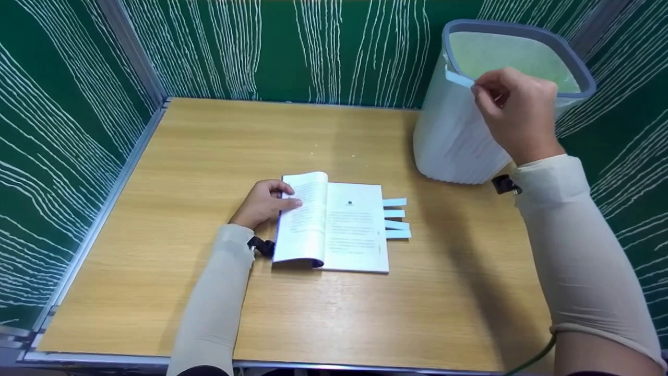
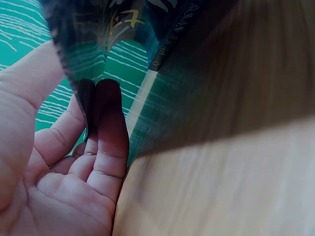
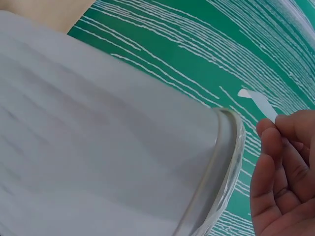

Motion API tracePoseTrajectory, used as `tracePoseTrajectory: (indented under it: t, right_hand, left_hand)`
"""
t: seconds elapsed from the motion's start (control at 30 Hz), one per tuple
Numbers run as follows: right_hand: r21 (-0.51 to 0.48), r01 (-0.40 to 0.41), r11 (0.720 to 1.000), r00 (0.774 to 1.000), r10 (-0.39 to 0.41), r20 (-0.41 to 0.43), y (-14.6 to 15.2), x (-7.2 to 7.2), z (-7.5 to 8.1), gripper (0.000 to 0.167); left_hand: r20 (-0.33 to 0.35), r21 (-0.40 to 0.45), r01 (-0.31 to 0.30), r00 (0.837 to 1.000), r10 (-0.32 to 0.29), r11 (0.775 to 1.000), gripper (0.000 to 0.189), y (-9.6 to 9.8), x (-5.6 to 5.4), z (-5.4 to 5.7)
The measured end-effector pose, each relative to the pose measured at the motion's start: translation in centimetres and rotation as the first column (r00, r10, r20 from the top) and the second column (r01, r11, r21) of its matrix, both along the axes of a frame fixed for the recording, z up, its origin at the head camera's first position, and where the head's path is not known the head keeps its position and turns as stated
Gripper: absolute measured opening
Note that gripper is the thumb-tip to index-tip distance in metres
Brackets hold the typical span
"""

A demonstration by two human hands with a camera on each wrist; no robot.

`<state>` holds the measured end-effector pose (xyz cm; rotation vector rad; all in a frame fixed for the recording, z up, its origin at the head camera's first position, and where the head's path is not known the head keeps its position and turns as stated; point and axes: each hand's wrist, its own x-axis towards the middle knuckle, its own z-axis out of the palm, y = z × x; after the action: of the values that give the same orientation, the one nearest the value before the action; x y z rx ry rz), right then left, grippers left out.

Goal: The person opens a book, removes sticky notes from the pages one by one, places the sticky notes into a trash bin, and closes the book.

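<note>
An open book (image 1: 355, 230) lies on the table, its left pages curving up from the spine. My left hand (image 1: 263, 202) grips the book's left edge, thumb on the page. In the left wrist view its fingers (image 2: 110, 142) lie behind the dark glossy cover (image 2: 78, 54). Several light-blue sticky tabs (image 1: 395, 213) stick out of the book's right edge. Up at the right, my right hand (image 1: 522, 112) pinches a light-blue sticky tab (image 1: 459, 79) between thumb and forefinger, in front of the rim of a white bin (image 1: 454, 141). The right wrist view shows this tab (image 3: 263, 104) slightly curled.
The bin has a grey rim (image 1: 522, 30) and a pale green-looking liner, and stands at the table's back right. Small white specks (image 1: 353, 155) lie on the wooden table (image 1: 219, 141) behind the book. Green white-streaked walls (image 1: 276, 52) enclose the back and sides.
</note>
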<state>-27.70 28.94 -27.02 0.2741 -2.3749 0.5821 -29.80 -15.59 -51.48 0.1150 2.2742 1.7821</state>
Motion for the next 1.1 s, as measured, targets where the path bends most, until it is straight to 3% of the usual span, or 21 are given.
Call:
tracePoseTrajectory:
  t: [0.23,0.5,0.67,1.1]
  right_hand:
    - [-0.045,0.032,0.998,0.999,-0.032,-0.005,0.7,-0.7,0.7,0.03]
    - [-0.111,0.104,0.988,0.994,-0.098,0.058,0.9,-0.9,1.1,0.031]
    - [-0.144,0.136,0.98,0.99,-0.128,0.061,2.2,-2.0,0.9,0.034]
    - [-0.31,0.199,0.93,0.974,-0.154,0.165,4.7,-3.6,0.3,0.032]
  left_hand:
    - [-0.019,0.024,0.009,1.0,-0.008,1.0,0.041,0.1,0.0,0.0]
    - [-0.004,-0.015,0.002,1.0,-0.002,1.0,0.042,0.1,0.2,0.3]
    - [-0.021,-0.01,-0.001,1.0,0.001,1.0,0.042,0.0,0.2,0.2]
    - [-0.014,0.029,0.0,1.0,0.001,1.0,0.041,-0.1,0.1,0.1]
